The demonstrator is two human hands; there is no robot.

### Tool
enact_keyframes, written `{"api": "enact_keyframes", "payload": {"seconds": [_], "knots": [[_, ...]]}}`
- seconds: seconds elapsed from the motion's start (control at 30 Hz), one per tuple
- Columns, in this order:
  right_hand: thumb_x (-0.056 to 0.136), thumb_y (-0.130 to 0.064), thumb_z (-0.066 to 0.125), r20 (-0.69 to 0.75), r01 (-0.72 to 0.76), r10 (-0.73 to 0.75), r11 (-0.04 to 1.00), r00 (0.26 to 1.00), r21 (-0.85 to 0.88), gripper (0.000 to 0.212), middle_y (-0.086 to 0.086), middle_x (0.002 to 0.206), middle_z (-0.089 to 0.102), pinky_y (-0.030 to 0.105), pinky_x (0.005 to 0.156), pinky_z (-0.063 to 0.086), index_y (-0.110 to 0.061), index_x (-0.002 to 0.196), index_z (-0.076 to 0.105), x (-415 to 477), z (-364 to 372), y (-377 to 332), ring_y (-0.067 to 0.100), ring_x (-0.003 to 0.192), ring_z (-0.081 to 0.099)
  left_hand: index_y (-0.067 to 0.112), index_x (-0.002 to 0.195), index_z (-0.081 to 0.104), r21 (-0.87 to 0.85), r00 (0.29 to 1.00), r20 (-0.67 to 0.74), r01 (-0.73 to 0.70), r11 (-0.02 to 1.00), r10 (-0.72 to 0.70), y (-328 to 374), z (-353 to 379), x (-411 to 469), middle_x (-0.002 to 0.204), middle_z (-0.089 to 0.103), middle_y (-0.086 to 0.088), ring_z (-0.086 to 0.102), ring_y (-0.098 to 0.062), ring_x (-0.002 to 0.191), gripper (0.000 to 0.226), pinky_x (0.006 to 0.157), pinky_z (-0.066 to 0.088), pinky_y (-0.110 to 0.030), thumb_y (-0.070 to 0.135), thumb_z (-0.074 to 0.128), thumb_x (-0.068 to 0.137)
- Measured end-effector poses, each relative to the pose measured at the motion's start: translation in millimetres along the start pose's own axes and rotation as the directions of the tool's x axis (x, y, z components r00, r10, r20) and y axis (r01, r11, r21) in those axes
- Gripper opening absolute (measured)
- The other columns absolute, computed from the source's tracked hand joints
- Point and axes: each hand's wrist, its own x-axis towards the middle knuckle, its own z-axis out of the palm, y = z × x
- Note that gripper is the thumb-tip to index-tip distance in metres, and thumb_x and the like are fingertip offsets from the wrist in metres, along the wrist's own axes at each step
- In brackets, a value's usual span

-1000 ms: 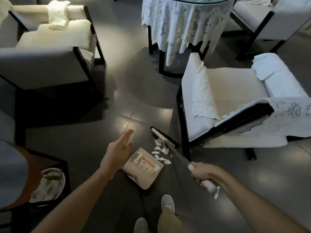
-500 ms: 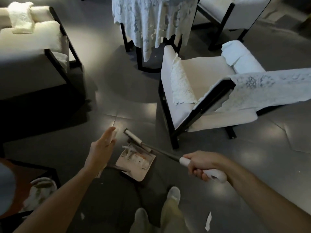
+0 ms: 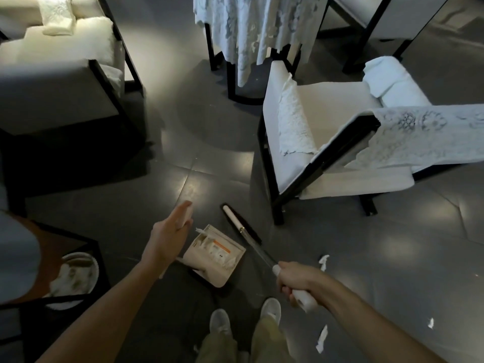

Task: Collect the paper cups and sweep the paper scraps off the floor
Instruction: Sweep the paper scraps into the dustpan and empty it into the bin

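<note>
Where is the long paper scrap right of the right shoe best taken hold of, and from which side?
Probably across its narrow middle, pinched from straight above: the paper scrap lies as a thin crumpled strip on the floor, clear of the shoe, so only its top is open.

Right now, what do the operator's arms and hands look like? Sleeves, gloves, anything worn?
Left forearm and right forearm are bare to the frame edge, with no sleeves in view. Left grip and right grip are ungloved; no watch, band or ring is visible. Lower down: olive trousers and pale grey shoes.
</note>
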Motion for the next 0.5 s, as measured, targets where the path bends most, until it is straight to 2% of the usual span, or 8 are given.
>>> {"api": "enact_keyframes", "payload": {"seconds": [0.13,0.23,0.3,0.4,0.47,0.5], "knots": [[0.089,0.004,0.045,0.151,-0.083,0.057,0.982,0.987,0.168,0.041,-0.001,0.048,0.043,0.013,0.031,0.031,-0.012,0.126,0.050,-21.4,-14.2,-15.4,0.003,0.033,0.038,0.049,0.125,0.032,0.021,0.999,-0.037,-0.020,1.000,0.021,-1.2,-2.4,-5.9,0.073,0.058,-0.005,0.056,-0.016,0.052,0.039,0.047,0.045,-0.022,0.025,0.045,0.097],[0.088,0.003,0.050,0.142,-0.069,0.046,0.984,0.989,0.166,0.044,0.001,0.053,0.047,0.012,0.031,0.034,-0.013,0.129,0.046,-43.2,-30.6,-38.2,0.003,0.034,0.041,0.043,0.129,0.034,0.044,0.996,-0.083,-0.010,0.999,0.014,-5.7,-4.7,-18.4,0.067,0.057,-0.005,0.053,-0.013,0.046,0.040,0.043,0.041,-0.019,0.022,0.046,0.097],[0.087,0.001,0.054,0.110,-0.010,0.000,0.996,0.994,0.094,0.049,0.003,0.056,0.052,0.013,0.033,0.036,-0.016,0.132,0.045,-52.4,-31.4,-56.5,0.003,0.036,0.044,0.037,0.129,0.039,0.053,0.990,-0.139,-0.017,0.998,0.024,-8.3,-8.8,-30.2,0.064,0.055,-0.005,0.054,-0.009,0.046,0.040,0.038,0.040,-0.018,0.017,0.050,0.096],[0.087,0.000,0.054,0.076,0.101,-0.095,0.991,0.993,-0.082,0.045,0.002,0.054,0.053,0.014,0.034,0.036,-0.020,0.128,0.047,-56.9,-24.4,-89.4,0.003,0.036,0.044,0.054,0.107,0.043,-0.024,0.974,-0.224,0.030,0.999,-0.034,-8.2,-15.7,-49.8,0.063,0.054,-0.006,0.054,-0.007,0.044,0.041,0.043,0.045,-0.015,0.015,0.049,0.096],[0.088,0.001,0.051,0.058,0.170,-0.162,0.970,0.985,-0.175,0.048,0.002,0.055,0.052,0.014,0.034,0.036,-0.022,0.130,0.047,-50.9,-22.9,-114.6,0.003,0.035,0.042,0.048,0.114,0.045,-0.042,0.948,-0.305,0.085,0.995,-0.094,-8.5,-16.3,-62.3,0.063,0.056,0.000,0.055,-0.003,0.047,0.038,0.046,0.046,-0.011,0.015,0.050,0.095],[0.088,0.002,0.051,0.059,0.194,-0.186,0.958,0.981,-0.213,0.051,0.003,0.056,0.051,0.014,0.033,0.035,-0.022,0.133,0.046,-44.8,-22.7,-128.8,0.002,0.035,0.042,0.046,0.118,0.045,-0.106,0.919,-0.366,0.115,0.988,-0.146,-10.3,-13.5,-64.9,0.068,0.060,0.007,0.058,0.004,0.055,0.037,0.053,0.047,-0.007,0.017,0.051,0.095]]}}
